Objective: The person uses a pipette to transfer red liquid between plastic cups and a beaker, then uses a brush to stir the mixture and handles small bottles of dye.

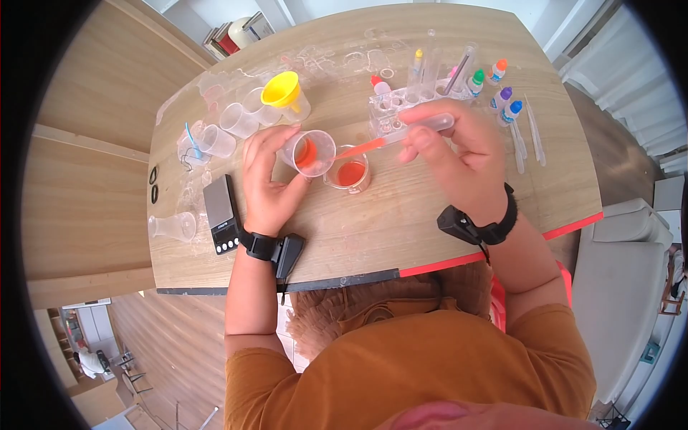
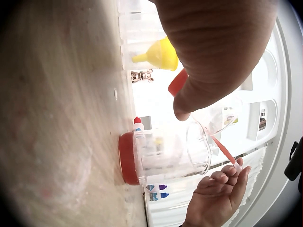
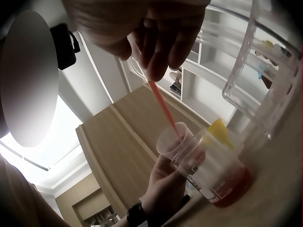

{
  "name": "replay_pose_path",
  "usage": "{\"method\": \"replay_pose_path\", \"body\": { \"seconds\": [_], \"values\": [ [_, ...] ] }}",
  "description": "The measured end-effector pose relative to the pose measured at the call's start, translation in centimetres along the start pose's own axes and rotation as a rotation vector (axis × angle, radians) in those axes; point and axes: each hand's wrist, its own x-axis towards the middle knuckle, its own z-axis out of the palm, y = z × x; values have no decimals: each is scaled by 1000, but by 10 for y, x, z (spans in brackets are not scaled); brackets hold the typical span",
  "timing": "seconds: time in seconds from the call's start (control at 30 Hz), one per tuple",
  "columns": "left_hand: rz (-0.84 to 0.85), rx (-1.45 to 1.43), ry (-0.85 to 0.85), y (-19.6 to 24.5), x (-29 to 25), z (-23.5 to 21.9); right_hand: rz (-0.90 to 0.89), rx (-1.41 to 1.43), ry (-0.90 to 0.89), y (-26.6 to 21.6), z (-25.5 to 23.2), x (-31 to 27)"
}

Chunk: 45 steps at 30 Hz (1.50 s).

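My left hand (image 1: pixel 269 190) grips a clear plastic cup (image 1: pixel 324 145), tilted toward the right, with orange-red liquid inside. Between the fingers and thumb of my right hand (image 1: pixel 462 147) is a clear plastic dropper (image 1: pixel 428 127). Orange-red liquid fills much of its stem, and its tip points into the cup's mouth. A glass beaker (image 3: pixel 215 177) of red liquid stands upright on the table, just below the dropper. In the left wrist view the beaker (image 2: pixel 163 156) is close to the camera, and the cup is partly hidden behind my left thumb.
Behind my right hand is a clear test tube rack (image 1: pixel 376 113) with dropper bottles (image 1: pixel 505 100) around it. Loose droppers (image 1: pixel 534 132) lie at the right. Leftward are a yellow funnel (image 1: pixel 281 89) on a cup, more cups (image 1: pixel 236 120), a black scale (image 1: pixel 221 204) and a flask (image 1: pixel 175 226).
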Motion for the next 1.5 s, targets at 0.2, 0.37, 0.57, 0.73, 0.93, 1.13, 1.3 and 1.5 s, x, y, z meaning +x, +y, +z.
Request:
{"method": "replay_pose_path", "body": {
  "seconds": [0.2,0.37,0.57,0.73,0.93,1.13,1.3,1.5],
  "values": [
    [6,23,16,-2,-1,0,8,82,71,-1,-1,1],
    [2,35,18,-2,0,0,-117,-229,-20,-3,1,3],
    [4,29,15,-2,-1,0,-114,-227,1,2,8,-1],
    [-1,37,-15,-3,-2,-2,-123,-248,4,3,8,-2],
    [-13,37,-25,-1,-1,-3,-129,-213,21,0,8,-1],
    [-3,12,18,-1,0,0,-69,-13,85,-3,1,-3],
    [2,10,16,0,0,0,-23,61,30,-2,3,-3],
    [14,43,-24,1,-1,-3,-190,-255,-205,-2,9,-1]
  ]
}}
